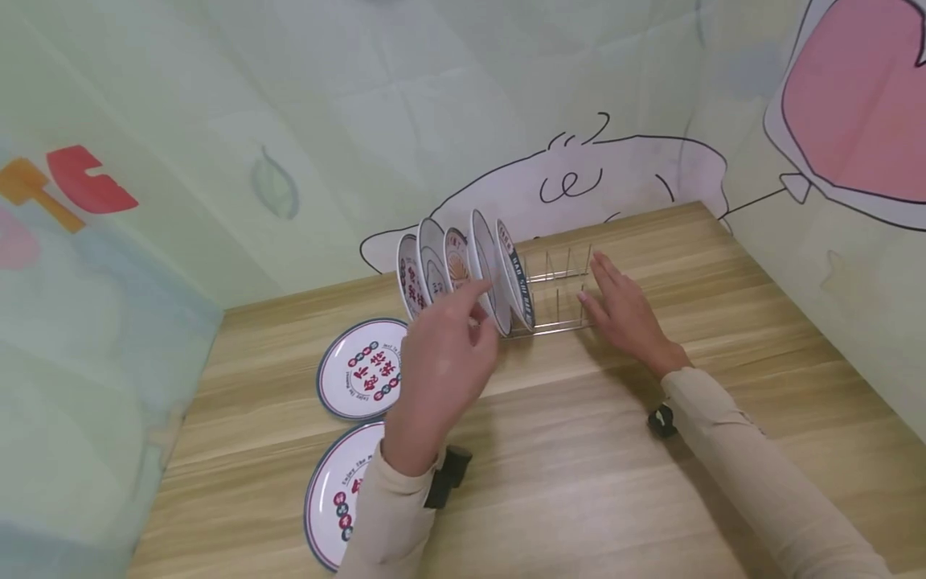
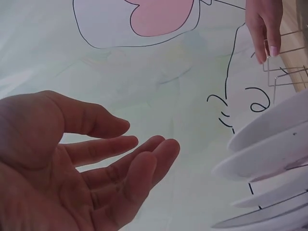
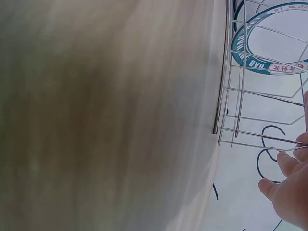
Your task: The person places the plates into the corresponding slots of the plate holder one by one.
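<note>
While two flat plates (image 1: 362, 370) lie on the table (image 1: 564, 466) front-left of the rack (image 1: 557, 329), five upright plates (image 1: 457, 261) stand leaning in the rack's left part. The left hand (image 1: 444, 354) is near the rack's front, thumb and loosely bent fingers narrowly apart, holding nothing. The right hand (image 1: 628, 318), fingers extended, touches the rack's right end.
</note>
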A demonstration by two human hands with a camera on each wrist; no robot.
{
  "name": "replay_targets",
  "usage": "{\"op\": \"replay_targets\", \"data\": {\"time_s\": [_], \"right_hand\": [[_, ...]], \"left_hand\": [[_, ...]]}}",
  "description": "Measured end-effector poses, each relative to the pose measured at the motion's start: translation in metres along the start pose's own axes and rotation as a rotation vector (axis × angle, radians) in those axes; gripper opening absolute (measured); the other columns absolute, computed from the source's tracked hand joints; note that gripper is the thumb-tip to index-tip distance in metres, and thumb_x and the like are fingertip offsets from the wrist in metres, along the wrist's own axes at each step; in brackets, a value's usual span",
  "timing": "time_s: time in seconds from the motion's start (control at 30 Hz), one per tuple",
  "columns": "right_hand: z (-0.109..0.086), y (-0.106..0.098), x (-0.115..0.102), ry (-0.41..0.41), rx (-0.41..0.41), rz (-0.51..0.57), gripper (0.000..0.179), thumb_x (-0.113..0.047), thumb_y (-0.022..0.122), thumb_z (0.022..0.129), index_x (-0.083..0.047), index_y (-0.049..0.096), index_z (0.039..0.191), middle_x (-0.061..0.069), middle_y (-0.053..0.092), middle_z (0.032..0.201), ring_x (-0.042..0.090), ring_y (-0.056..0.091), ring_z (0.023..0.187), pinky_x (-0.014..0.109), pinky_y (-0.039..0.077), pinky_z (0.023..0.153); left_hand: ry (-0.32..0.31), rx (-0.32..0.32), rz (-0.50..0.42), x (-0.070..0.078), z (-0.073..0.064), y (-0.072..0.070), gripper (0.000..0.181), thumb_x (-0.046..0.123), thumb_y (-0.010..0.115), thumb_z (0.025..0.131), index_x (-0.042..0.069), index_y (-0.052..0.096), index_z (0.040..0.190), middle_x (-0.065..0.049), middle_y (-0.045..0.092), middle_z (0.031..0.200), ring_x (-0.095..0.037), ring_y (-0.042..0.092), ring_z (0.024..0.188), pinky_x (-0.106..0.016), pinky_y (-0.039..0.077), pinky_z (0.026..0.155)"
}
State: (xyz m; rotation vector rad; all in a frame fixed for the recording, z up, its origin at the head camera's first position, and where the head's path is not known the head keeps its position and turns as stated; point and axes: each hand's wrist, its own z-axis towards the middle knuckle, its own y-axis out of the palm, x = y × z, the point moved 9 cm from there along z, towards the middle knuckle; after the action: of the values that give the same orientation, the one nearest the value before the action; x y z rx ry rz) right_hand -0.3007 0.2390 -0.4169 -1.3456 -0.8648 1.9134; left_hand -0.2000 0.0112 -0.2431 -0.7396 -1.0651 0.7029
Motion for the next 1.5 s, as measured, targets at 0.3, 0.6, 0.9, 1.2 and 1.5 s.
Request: {"op": "replay_targets", "data": {"time_s": [0.3, 0.6, 0.9, 1.2, 1.5], "right_hand": [[0.002, -0.001, -0.001, -0.008, -0.001, -0.013, 0.066, -0.031, 0.046, 0.106, 0.005, 0.022, 0.155, 0.021, 0.016, 0.166, 0.043, 0.023, 0.150, 0.061, 0.020, 0.122], [0.005, 0.000, -0.004, -0.017, -0.003, -0.016, 0.065, -0.031, 0.047, 0.105, 0.006, 0.024, 0.154, 0.022, 0.017, 0.165, 0.042, 0.023, 0.151, 0.061, 0.020, 0.121], [0.004, 0.002, -0.003, 0.003, -0.027, -0.024, 0.066, -0.031, 0.045, 0.106, 0.005, 0.022, 0.155, 0.020, 0.015, 0.166, 0.042, 0.021, 0.151, 0.061, 0.019, 0.122], [0.002, 0.000, -0.001, 0.020, -0.038, -0.033, 0.067, -0.034, 0.043, 0.106, 0.003, 0.019, 0.156, 0.019, 0.014, 0.167, 0.044, 0.022, 0.151, 0.061, 0.018, 0.122], [0.001, -0.001, -0.002, 0.023, -0.041, -0.029, 0.067, -0.035, 0.043, 0.106, 0.004, 0.021, 0.156, 0.020, 0.014, 0.166, 0.044, 0.022, 0.150, 0.060, 0.018, 0.122]], "left_hand": [[-0.075, 0.054, 0.012, -0.036, -0.015, -0.011, 0.038, 0.005, 0.061, 0.088, 0.011, 0.069, 0.124, -0.006, 0.074, 0.087, -0.020, 0.057, 0.062, -0.030, 0.040, 0.049], [-0.258, -0.060, 0.115, -0.099, -0.034, -0.008, 0.040, 0.011, 0.058, 0.090, 0.011, 0.064, 0.130, -0.008, 0.075, 0.095, -0.023, 0.065, 0.072, -0.035, 0.045, 0.053], [-0.486, -0.148, 0.148, -0.168, -0.065, -0.023, 0.047, 0.014, 0.054, 0.094, 0.005, 0.053, 0.140, -0.020, 0.070, 0.110, -0.023, 0.054, 0.062, -0.029, 0.036, 0.050], [-0.600, -0.187, 0.186, -0.220, -0.089, -0.025, 0.048, 0.014, 0.055, 0.094, -0.005, 0.050, 0.138, -0.029, 0.066, 0.111, -0.041, 0.063, 0.088, -0.042, 0.049, 0.062], [-0.672, -0.307, 0.166, -0.248, -0.106, -0.007, 0.054, 0.015, 0.054, 0.093, -0.003, 0.046, 0.143, -0.035, 0.056, 0.129, -0.053, 0.057, 0.112, -0.058, 0.051, 0.082]]}}
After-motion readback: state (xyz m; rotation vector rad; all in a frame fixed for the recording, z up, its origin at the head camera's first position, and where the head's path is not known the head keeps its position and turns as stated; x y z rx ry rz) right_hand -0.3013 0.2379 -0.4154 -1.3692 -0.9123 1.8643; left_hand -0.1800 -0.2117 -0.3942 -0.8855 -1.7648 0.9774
